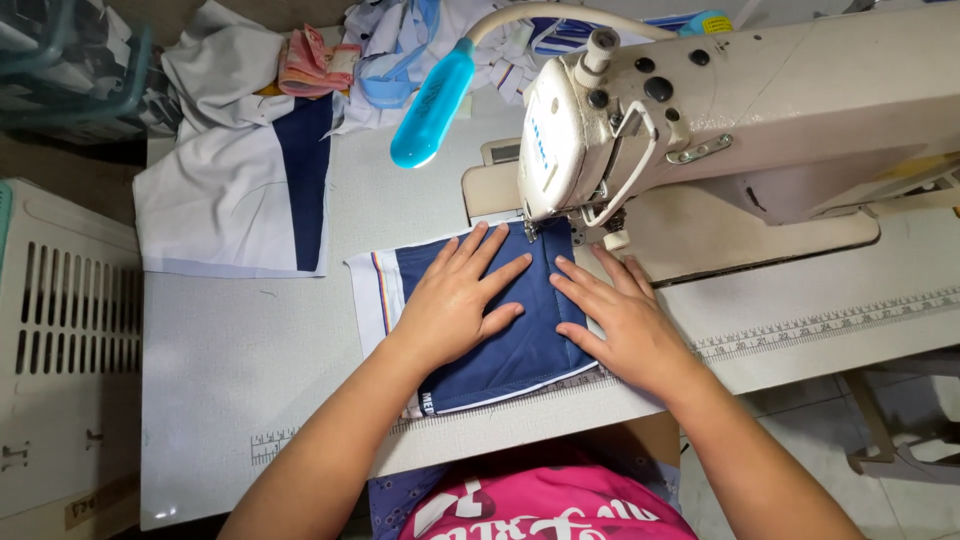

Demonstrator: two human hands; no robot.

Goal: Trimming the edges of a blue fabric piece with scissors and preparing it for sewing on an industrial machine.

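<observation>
Navy fabric piece [500, 345] with a white striped edge lies flat on the desk [250, 350], its far end under the needle of the cream sewing machine [720, 120], likely so the seam runs straight. Left hand [450, 305] presses it, fingers [478, 255] spread flat. Right hand [625, 320] rests along its right edge, fingers splayed, gripping nothing. Beyond the fingertips: blue lamp [432, 105], cut white-and-navy pieces [240, 190].
</observation>
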